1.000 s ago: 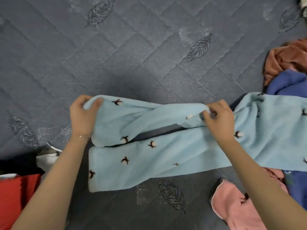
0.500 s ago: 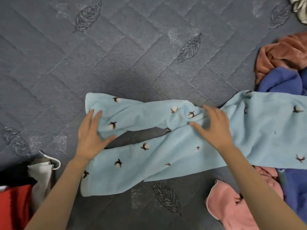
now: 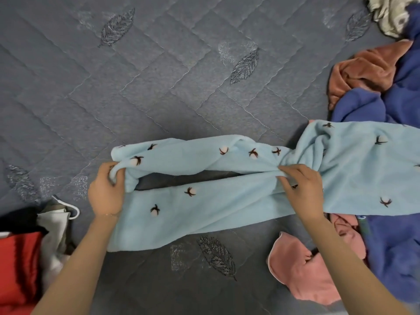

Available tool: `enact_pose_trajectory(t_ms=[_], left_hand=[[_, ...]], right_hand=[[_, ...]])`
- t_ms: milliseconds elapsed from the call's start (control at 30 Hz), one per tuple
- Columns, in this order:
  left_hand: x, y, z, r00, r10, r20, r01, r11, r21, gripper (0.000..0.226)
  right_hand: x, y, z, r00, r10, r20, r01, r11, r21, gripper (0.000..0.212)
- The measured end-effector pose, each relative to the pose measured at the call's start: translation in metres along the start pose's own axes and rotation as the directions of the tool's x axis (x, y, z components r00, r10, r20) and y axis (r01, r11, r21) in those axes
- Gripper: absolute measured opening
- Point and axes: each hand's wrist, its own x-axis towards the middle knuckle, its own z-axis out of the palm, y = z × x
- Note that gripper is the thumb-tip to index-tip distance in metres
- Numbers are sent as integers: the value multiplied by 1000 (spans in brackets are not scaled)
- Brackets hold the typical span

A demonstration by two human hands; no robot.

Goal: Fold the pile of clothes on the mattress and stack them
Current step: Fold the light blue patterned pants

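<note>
Light blue fleece pants [image 3: 204, 208] with small dark sprig prints lie across the grey quilted mattress [image 3: 159, 87], legs pointing left, waist end at the right over other clothes. The far leg is twisted and lifted slightly above the near leg, leaving a dark gap between them. My left hand [image 3: 106, 192] grips the cuff end of the far leg. Near the crotch, my right hand [image 3: 300, 189] pinches the fabric of that same leg.
An unfolded pile sits at the right: a rust brown garment [image 3: 368, 71], blue clothes [image 3: 397, 253], a pink piece [image 3: 300, 273] and a patterned cloth [image 3: 386, 17] at the top corner. At the lower left lie red [image 3: 18, 269], black and white [image 3: 54, 235] garments.
Both hands lay flat on the pants half a second ago. Now both grip the far leg again, the left at its cuff and the right near the crotch, and it is lifted.
</note>
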Motion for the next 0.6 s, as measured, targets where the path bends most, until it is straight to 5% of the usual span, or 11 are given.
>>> enact_pose_trajectory(t_ms=[100, 233, 300, 367, 467, 600], left_hand=[[-19, -5, -1, 977, 211, 23, -211, 963, 167, 42], [-57, -3, 21, 819, 509, 266, -553, 822, 133, 49], [-72, 0, 41, 744, 498, 446, -594, 799, 99, 56], [-79, 1, 59, 745, 410, 526, -546, 828, 126, 60], [-79, 4, 72, 842, 232, 487, -365, 910, 198, 59], [-76, 8, 67, 869, 276, 410, -408, 869, 280, 51]], right_hand=[[-9, 1, -2, 999, 14, -46, -12, 999, 39, 17], [-19, -2, -2, 1000, -6, -18, 7, 998, 64, 14], [-21, 0, -4, 1000, -16, -5, 16, 997, 74, 13], [-22, 4, -6, 1000, -24, 9, 23, 997, 73, 11], [-25, 10, -10, 999, -19, 40, 17, 998, 67, 13], [-29, 17, -14, 997, 3, 71, -10, 995, 98, 11]])
